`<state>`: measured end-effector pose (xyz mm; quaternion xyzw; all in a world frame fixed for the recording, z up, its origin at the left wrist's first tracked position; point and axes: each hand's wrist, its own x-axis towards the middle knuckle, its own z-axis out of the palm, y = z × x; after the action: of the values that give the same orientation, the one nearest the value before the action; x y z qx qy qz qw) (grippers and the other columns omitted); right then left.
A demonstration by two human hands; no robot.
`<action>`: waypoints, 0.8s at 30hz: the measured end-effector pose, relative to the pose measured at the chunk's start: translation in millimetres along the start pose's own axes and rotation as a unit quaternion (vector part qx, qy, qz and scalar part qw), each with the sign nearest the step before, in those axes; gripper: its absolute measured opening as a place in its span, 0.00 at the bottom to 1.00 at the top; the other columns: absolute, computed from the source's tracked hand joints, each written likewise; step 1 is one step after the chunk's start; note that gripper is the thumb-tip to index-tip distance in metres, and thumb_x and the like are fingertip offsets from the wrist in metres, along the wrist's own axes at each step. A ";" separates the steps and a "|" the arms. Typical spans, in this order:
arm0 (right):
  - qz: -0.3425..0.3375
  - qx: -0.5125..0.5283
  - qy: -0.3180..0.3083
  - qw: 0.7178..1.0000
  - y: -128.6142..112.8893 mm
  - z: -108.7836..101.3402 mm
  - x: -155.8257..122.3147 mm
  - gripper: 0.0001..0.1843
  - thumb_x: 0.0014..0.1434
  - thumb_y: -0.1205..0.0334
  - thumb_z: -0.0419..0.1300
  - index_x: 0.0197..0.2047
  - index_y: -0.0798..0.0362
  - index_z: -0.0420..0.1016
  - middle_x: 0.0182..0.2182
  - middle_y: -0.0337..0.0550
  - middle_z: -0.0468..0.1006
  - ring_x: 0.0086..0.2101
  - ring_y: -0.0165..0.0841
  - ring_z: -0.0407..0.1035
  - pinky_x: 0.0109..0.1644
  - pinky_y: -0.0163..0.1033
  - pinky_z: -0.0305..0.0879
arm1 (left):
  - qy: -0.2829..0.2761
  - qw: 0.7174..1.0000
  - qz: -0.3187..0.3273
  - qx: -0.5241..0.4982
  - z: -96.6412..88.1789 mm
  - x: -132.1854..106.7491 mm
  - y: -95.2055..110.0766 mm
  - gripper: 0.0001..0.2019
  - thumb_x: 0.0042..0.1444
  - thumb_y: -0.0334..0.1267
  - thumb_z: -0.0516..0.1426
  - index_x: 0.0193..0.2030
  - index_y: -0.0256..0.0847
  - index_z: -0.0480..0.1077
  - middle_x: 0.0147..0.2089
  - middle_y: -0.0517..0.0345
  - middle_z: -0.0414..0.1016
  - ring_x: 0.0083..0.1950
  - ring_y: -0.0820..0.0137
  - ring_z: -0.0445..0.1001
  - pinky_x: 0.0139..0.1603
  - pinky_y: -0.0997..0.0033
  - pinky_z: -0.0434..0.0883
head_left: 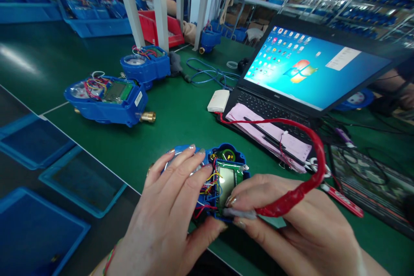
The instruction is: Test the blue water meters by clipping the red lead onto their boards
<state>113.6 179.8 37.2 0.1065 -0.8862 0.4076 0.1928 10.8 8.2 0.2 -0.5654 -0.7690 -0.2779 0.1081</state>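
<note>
An opened blue water meter (237, 150) lies on the green table, its wires and a circuit board with a small display (225, 181) exposed. My left hand (171, 207) is wrapped over its round end, with the thumb along the near edge. Between the thumb and fingers of my right hand (300, 220), the grey end of a red cable (318, 146) is pinched. That grey tip (241, 213) meets the board's near edge; my fingers partly cover the contact. From there the cable loops up and back to a small white box (218, 101) beside the laptop.
Two more opened meters (110, 99) (145, 65) stand at the left back. A laptop (291, 82) bears pink paper (271, 133) and pens; a red marker (343, 200) and a keyboard (371, 185) lie right. Blue bins (82, 181) sit below the table edge. People work behind.
</note>
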 end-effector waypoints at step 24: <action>0.038 -0.001 -0.037 0.999 -1.7 -0.2 10.9 0.05 0.58 0.73 0.56 0.35 0.55 0.69 0.28 0.39 0.75 0.29 0.28 0.71 0.34 0.30 0.68 | 0.021 0.998 0.037 0.052 2.4 0.9 -6.4 0.22 0.57 0.39 0.56 0.55 0.29 0.62 0.60 0.46 0.63 0.65 0.61 0.56 0.66 0.57 0.52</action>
<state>104.3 178.5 43.2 0.0879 -0.8965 0.4096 0.1442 4.9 8.9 -3.3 -0.5811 -0.7586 -0.2451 0.1635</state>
